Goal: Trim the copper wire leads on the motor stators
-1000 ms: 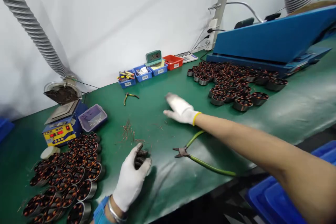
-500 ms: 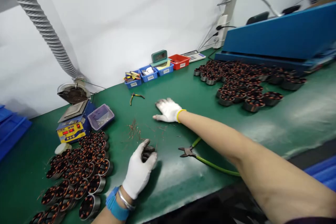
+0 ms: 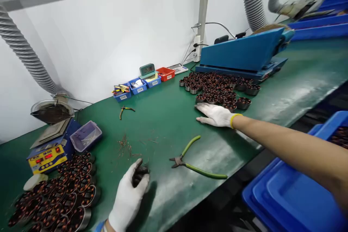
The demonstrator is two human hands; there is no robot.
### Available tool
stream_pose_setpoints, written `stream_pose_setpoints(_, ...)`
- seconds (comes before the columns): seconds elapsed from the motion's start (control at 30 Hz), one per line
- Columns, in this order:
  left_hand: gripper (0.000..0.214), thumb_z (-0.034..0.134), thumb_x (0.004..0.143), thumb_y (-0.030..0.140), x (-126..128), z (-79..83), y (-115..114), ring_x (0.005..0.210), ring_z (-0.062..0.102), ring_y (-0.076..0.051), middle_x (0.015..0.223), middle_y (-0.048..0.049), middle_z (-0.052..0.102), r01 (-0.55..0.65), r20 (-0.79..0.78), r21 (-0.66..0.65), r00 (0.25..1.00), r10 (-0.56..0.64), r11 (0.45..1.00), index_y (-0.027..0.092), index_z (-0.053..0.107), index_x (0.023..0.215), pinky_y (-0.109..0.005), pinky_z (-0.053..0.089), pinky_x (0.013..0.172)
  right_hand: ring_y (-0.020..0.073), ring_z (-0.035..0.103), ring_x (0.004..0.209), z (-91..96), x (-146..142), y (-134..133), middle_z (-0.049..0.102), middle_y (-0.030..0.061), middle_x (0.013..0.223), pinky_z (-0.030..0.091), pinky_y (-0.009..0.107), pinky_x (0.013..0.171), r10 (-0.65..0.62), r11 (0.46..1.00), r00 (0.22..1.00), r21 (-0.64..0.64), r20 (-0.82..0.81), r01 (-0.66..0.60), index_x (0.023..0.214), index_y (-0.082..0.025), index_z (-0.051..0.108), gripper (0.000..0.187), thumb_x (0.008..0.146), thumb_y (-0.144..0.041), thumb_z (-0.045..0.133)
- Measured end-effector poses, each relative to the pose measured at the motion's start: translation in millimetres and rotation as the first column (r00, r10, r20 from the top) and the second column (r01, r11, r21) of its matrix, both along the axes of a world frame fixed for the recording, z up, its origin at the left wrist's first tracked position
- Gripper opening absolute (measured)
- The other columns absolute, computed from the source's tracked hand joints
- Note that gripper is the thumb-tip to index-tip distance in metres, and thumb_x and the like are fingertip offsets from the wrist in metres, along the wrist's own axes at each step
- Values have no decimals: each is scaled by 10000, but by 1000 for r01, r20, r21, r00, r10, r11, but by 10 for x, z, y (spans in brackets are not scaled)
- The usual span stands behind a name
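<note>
"Green-handled pliers [image 3: 179,161] on the tabletop [image 3: 163,117]: how should one work around them?"
"Gently, probably, palm low, so the far coils [image 3: 217,88] aren't knocked."
"Where are those?"
"Beyond the pliers, just behind the right grip [image 3: 216,115], which is spread flat. The left grip [image 3: 129,192], left of the pliers, is curled; whether it holds anything, I can't tell."
</note>
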State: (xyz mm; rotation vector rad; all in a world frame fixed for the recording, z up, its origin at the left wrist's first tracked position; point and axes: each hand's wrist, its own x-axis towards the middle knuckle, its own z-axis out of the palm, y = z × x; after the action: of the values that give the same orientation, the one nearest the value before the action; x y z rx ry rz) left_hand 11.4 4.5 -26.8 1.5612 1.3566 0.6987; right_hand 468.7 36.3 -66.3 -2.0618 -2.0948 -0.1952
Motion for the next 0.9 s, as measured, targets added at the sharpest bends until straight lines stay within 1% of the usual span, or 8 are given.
stream_pose_setpoints(0.17,733,733,640,491,25,63,2,837,697,-224,948,-90,736,-54,20,-11,998,54,998,101,612,1249,-346,580,818,212,558,1166,22,419,124,552,115,1327,507,457,992,-92,996,996,9,-4,92,1280,-187,565,431,935,-445,556)
stream_pose_setpoints(0.3,690,715,659,459,49,72,-10,876,694,-232,968,-99,739,-10,-44,24,999,11,1000,99,633,1242,-354,563,869,212,568,1148,54,620,236,563,113,1303,516,455,973,-193,981,981,17,0,193,1278,-173,563,441,930,-444,566)
stream_pose_setpoints(0.4,677,716,663,431,58,68,-17,901,692,-248,990,-114,739,6,-53,42,999,-4,999,93,641,1244,-372,558,888,212,574,1133,45,585,298,571,112,1283,522,455,958,-278,960,961,31,1,277,1275,-162,560,452,927,-449,570)
stream_pose_setpoints(0.47,679,705,672,430,56,59,-20,881,690,-252,982,-121,738,12,-37,40,999,-11,999,82,636,1252,-387,563,876,207,582,1113,13,454,314,581,108,1259,527,448,946,-279,960,960,30,3,278,1262,-157,565,447,927,-452,569)
stream_pose_setpoints(0.57,661,689,688,432,52,49,-26,890,684,-246,994,-125,735,26,-38,41,999,-24,999,85,639,1250,-388,562,884,203,579,1117,-55,172,356,579,108,1269,524,445,955,-154,988,988,16,1,154,1265,-167,567,438,933,-453,560)
stream_pose_setpoints(0.67,623,686,690,423,61,58,-44,903,683,-238,993,-118,737,26,-24,36,999,-25,999,99,655,1221,-371,560,883,217,561,1163,-89,-12,506,552,116,1325,511,463,983,-17,1000,1000,14,-16,17,1299,-178,551,457,933,-452,559)
stream_pose_setpoints(0.77,586,707,673,417,68,50,-57,825,680,-219,919,-93,738,-8,16,2,1000,8,1000,116,674,1174,-344,567,805,219,562,1163,-54,60,745,554,116,1319,513,466,979,-21,1000,999,13,-40,22,1298,-172,550,462,929,-450,565)
stream_pose_setpoints(0.9,529,709,709,392,42,-46,-32,780,667,-192,890,-73,733,-12,42,-12,999,12,1000,135,687,1171,-306,559,747,206,576,1129,31,367,1029,572,111,1284,524,446,958,-144,989,987,12,-68,145,1270,-168,565,438,931,-445,565)
